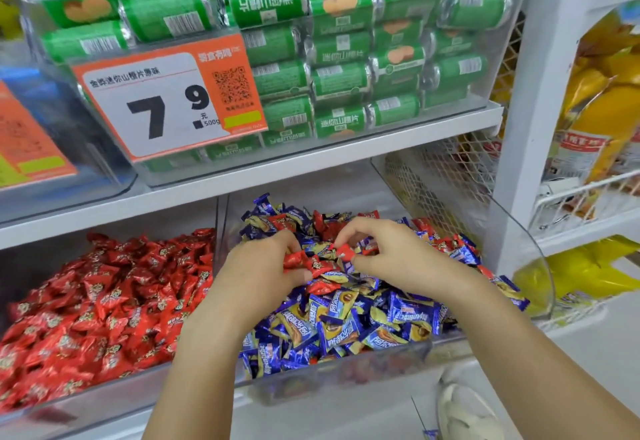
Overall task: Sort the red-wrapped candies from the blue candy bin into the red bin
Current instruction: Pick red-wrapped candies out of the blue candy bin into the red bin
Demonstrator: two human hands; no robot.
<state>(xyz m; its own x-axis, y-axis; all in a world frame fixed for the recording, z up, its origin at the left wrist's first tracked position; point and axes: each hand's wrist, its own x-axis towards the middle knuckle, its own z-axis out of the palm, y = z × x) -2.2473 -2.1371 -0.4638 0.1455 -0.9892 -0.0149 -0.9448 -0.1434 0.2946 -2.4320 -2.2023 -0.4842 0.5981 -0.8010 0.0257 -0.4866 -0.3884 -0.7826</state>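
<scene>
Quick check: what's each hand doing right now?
Left hand: holding red candies over the blue bin.
Right hand: fingers pinching one red candy.

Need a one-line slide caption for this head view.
Both hands, left hand and right hand, pick red-wrapped candies from the blue candy bin beside the red bin.

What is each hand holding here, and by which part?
Left hand grips several red candies bunched in its fingers. Right hand pinches one red candy by its wrapper edge.
</scene>
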